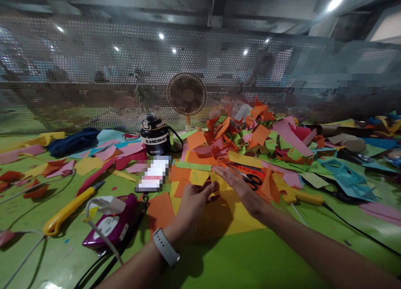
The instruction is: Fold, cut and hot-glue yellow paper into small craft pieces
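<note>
My left hand, with a pale watch strap at the wrist, pinches a small yellow paper piece marked with green dots. Close beside it, my right hand has its fingers stretched out together, the tips near the yellow paper's right side; whether they press on it I cannot tell. Under both hands lies a larger yellow sheet. A green paper strip lies just beyond the fingers. Black-handled scissors rest right of my right hand, partly over orange paper.
A yellow glue gun with a cord lies right. On the left are a phone, a purple power bank and a yellow-handled cutter. Behind stand a black bottle, a fan and a scrap-paper pile.
</note>
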Available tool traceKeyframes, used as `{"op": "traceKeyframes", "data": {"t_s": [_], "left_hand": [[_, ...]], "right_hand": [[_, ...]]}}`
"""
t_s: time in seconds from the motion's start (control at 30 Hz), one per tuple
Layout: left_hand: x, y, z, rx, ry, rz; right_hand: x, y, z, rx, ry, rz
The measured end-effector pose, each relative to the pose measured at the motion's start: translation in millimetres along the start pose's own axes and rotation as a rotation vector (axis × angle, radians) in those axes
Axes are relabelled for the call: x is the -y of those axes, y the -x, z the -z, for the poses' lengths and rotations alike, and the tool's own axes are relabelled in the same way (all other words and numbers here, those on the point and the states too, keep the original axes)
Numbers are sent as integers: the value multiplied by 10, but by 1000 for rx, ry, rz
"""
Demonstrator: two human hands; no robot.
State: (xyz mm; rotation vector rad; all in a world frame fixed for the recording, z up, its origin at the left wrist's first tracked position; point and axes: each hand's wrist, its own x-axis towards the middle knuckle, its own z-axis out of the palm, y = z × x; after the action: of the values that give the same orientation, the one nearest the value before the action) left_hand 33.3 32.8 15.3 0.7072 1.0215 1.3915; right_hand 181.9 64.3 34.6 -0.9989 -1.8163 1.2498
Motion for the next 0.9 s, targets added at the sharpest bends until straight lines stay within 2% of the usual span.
{"op": "traceKeyframes", "data": {"t_s": [0.13,0.33,0.63,0.9], "left_hand": [[10,4,16,22,-21,-27],[9,10,17,50,-43,-26],[7,13,10,19,-12,-29],[-7,18,35,63,-93,-24]], "right_hand": [[-49,-4,1,22,130,44],[-128,-17,-14,-9,263,113],[-117,-56,14,-156,226,181],[-210,-117,36,-163,198,185]]}}
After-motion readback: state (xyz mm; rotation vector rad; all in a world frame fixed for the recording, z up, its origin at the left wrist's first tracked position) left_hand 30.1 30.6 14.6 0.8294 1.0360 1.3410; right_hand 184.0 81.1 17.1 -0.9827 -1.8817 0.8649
